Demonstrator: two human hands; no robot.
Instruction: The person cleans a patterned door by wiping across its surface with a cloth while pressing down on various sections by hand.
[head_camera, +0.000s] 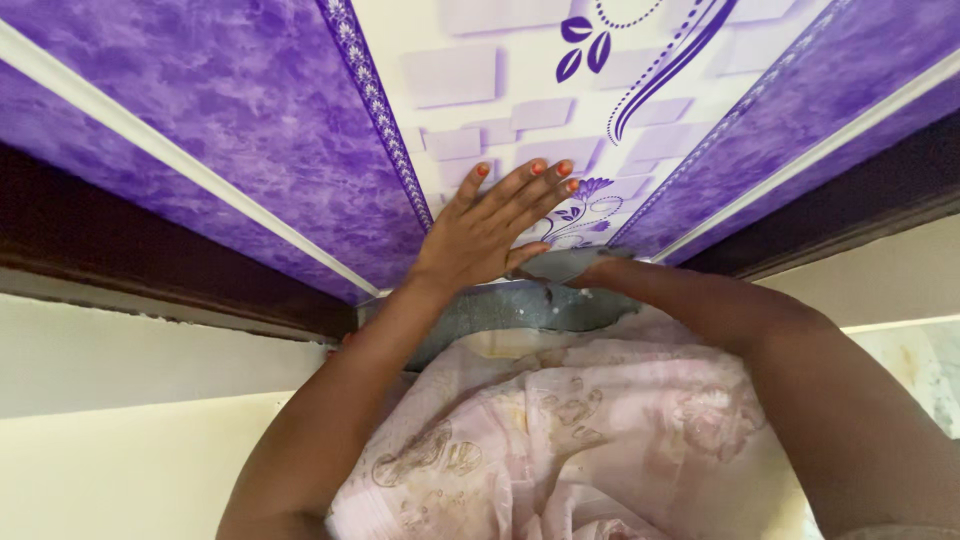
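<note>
My left hand lies flat against a purple and white patterned door panel, fingers spread and pointing up, nails painted orange. My right hand reaches in from the right to the panel's lower edge, just beside my left thumb. Its fingers are hidden behind a pale grey piece, perhaps cloth, and I cannot tell whether they grip it. A darker grey speckled strip runs under both hands.
Dark brown frame pieces flank the door on both sides, with cream wall outside them. Pink patterned fabric of my clothing fills the lower middle. A white rib crosses the purple marbled part.
</note>
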